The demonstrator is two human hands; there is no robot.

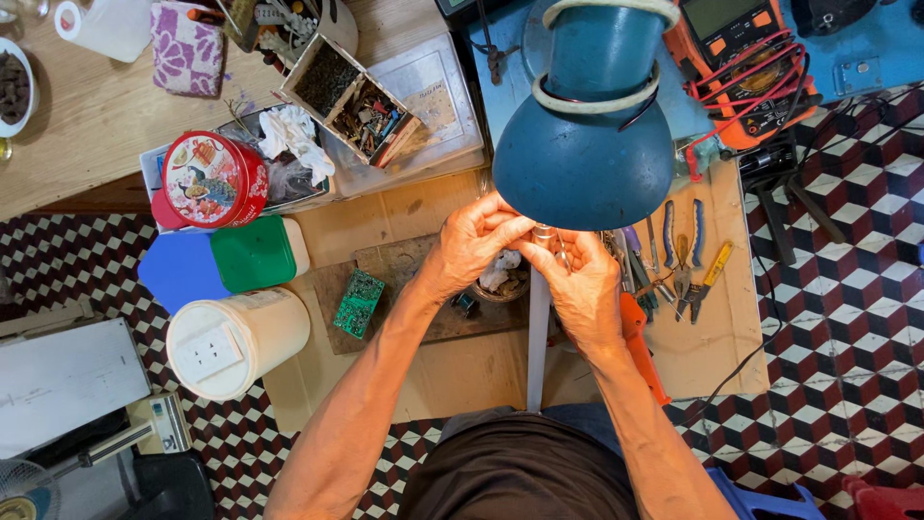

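Both of my hands meet under a blue desk lamp shade (583,154). My left hand (476,241) and my right hand (577,279) pinch the metal end of a long white tube (537,337) that runs from my lap up to my fingers. The tube's tip is partly hidden by my fingers and the lamp. A small green circuit board (358,302) lies on a dark wooden board (404,274) to the left of my left wrist.
Pliers and cutters (683,265) lie right of my hands. An orange multimeter (746,67) sits at the back right. A red round tin (212,180), green and blue lids (252,252), a white bucket (236,342) and a parts box (351,101) stand to the left.
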